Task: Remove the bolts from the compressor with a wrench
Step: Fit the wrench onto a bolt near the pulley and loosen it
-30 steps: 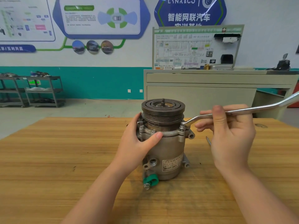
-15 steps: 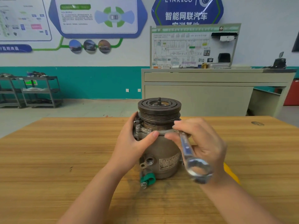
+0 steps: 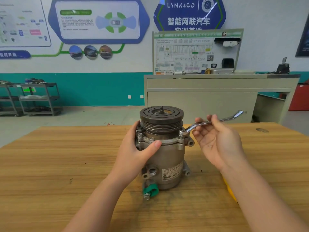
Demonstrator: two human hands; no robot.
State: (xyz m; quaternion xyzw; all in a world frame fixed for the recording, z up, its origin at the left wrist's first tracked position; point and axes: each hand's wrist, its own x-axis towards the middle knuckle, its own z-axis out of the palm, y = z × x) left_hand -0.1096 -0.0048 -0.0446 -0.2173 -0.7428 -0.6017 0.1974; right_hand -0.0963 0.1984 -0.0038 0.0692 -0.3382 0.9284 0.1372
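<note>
Tabletop (image 3: 50, 164): left hand (image 3: 133, 153) grips compressor (image 3: 164, 148); right hand (image 3: 217, 141) pinches wrench (image 3: 197, 125) beside it.

A blue hexagonal wall sign (image 3: 189, 13) is showing "LYNK&CO" in white letters beside a round emblem, with the Chinese line "智能网联汽车" running beneath it; a further line below is being cut off by the training board (image 3: 197, 52) standing in front of the sign. That board is carrying a wiring diagram whose print is too small to read. Below the sign, on the compressor (image 3: 164, 158), a label (image 3: 172, 172) is bearing a number that is appearing to end in "2458", the rest being blurred.
</note>
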